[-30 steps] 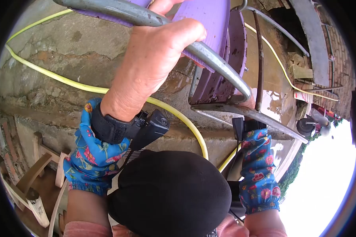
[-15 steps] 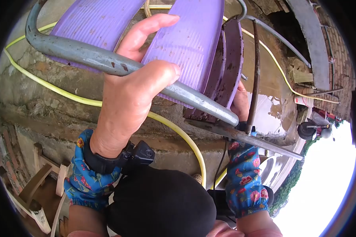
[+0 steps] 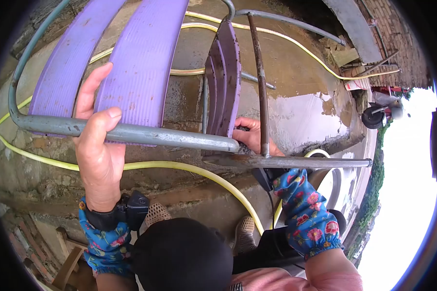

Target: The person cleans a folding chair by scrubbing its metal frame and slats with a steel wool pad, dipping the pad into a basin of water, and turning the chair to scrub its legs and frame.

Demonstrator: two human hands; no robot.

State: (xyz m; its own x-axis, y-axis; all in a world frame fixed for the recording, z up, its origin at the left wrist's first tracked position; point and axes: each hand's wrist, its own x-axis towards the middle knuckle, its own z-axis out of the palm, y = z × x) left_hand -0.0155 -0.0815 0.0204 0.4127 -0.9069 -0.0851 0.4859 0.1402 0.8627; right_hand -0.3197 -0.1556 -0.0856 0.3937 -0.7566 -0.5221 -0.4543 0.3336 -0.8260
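Observation:
A chair with purple ribbed plastic slats (image 3: pixel 136 72) and a grey metal tube frame (image 3: pixel 175 136) is tipped over before me. My left hand (image 3: pixel 99 155) is wrapped round the tube, its thumb in front and a finger reaching up behind by the slats. Dirt specks and scraped paint mark the chair. My right hand (image 3: pixel 255 138) is closed beside the lower end of the dark-stained purple slats (image 3: pixel 226 82), behind the frame. Its fingers pinch something dark and rough, partly hidden, which I cannot make out.
A yellow hose (image 3: pixel 179 166) loops across the wet concrete ground behind the chair. A wooden stool (image 3: pixel 68 266) stands at the lower left. My shoe (image 3: pixel 246 228) shows below. A wheeled vehicle (image 3: pixel 374 116) is far off at the right.
The chair has shifted left and turned in view, with my left hand still on its tube. My right hand has also moved left and shows more fully beside the slats.

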